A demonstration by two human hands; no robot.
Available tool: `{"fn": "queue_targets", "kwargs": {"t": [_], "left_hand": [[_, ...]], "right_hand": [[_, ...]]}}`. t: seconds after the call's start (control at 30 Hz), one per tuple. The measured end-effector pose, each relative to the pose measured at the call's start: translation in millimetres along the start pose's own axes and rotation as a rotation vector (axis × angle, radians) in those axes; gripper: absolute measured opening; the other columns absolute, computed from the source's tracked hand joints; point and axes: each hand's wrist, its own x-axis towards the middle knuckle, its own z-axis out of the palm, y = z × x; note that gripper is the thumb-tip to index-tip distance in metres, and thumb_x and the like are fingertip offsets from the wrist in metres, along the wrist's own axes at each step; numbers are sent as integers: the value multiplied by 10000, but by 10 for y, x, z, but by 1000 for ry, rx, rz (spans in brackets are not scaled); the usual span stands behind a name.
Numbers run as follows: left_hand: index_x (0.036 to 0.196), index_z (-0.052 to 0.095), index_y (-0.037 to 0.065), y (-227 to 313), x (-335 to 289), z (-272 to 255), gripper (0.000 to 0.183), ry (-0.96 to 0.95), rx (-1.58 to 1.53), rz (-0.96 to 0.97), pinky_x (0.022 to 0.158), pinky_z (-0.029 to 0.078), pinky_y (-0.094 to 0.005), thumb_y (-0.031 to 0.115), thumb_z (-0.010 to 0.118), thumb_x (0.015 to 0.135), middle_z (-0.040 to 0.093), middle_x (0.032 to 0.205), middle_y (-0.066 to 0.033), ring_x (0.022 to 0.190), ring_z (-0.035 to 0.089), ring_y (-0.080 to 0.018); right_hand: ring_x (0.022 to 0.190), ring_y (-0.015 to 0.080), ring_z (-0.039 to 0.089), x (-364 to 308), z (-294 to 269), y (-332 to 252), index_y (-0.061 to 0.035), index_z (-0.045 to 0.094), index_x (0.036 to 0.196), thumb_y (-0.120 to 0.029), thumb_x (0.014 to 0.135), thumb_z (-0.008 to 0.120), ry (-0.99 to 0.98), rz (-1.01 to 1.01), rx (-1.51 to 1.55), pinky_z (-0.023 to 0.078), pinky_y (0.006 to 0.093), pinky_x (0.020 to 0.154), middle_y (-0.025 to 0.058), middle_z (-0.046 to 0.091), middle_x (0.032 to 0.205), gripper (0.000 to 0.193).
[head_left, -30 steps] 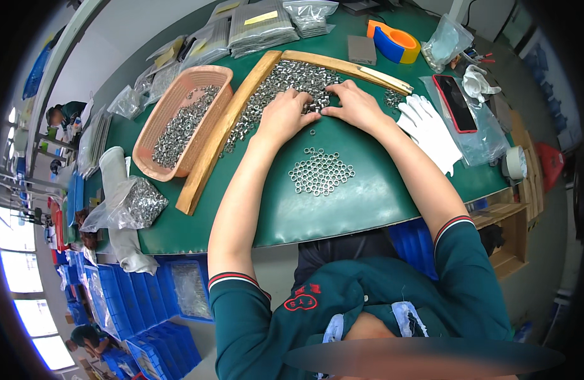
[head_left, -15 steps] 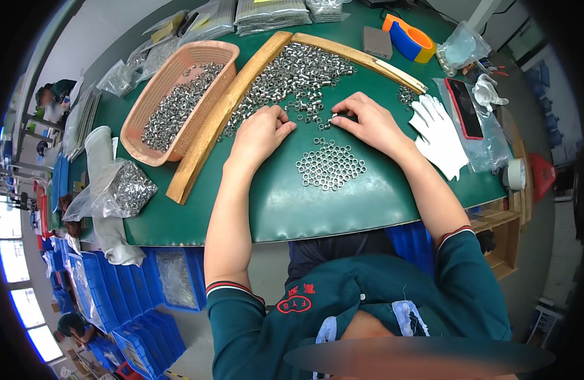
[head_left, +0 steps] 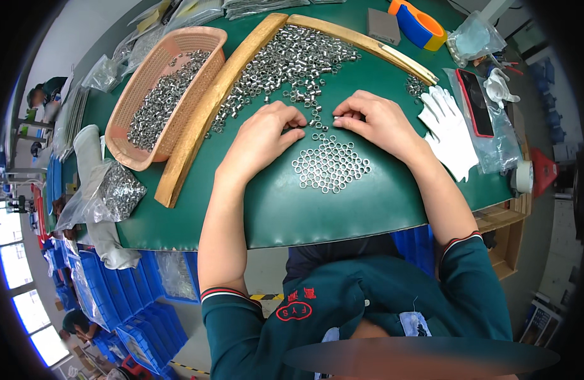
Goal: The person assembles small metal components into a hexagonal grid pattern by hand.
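Both hands are low over the worktop (head_left: 279, 218), apart from each other, with a short trail of small rings running through the gap. The left hand (head_left: 259, 138) has its fingers curled and the thumb just clear of the forefinger. The right hand (head_left: 385, 126) mirrors it, and there's a glint of metal at its fingertips; whether it's pinched tight, I cannot tell.

Just nearer the body, a patch of metal rings (head_left: 332, 166) lies one layer deep, most of them showing their holes. Beyond the hands sits the big loose heap (head_left: 295, 57), tumbled every way. These look light and rigid, hardly fragile, smooth enough to slip and roll; thumb and fingertip on the outer wall seems the sound hold.

Out to the surface: green, smooth, with a sheen. Two wooden strips, one left (head_left: 219, 104) and one right (head_left: 368, 44), meet in a corner behind the heap. Left of them, a pink basket (head_left: 132, 101) carries more metal pieces, and a clear bag (head_left: 122, 191) bulges near the edge. Over right, a white glove (head_left: 453, 133) beside a red-edged phone (head_left: 474, 102).

And the room: blue crates (head_left: 149, 335) down at left, bright windows, co-workers in the background.
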Motion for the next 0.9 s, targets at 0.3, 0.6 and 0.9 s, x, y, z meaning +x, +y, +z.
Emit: {"fn": "queue_targets", "kwargs": {"t": [0.3, 0.6, 0.9], "left_hand": [[992, 638, 49, 33, 10, -4, 181, -21, -71, -94, 810, 499, -376, 110, 672, 825, 620, 944, -112, 920, 623, -265], [1032, 631, 41, -57, 54, 148, 201, 170, 22, 161, 788, 504, -350, 99, 657, 841, 608, 972, -102, 863, 622, -245], [941, 705, 48, 33, 54, 91, 133, 114, -48, 47, 783, 502, -353, 139, 662, 854, 631, 882, -109, 852, 631, -256]], "right_hand": [[769, 149, 630, -19, 4, 18, -65, 684, 1042, -191, 848, 712, -44, -12, 26, 508, 288, 705, 51, 624, 904, 233], [831, 235, 647, 6, 38, -37, -85, 682, 963, -192, 866, 662, 1, -35, 3, 520, 349, 744, 69, 635, 930, 146], [871, 269, 637, -15, 84, -71, -90, 701, 941, -223, 896, 618, 26, -86, -2, 511, 376, 757, 73, 637, 951, 164]]}}
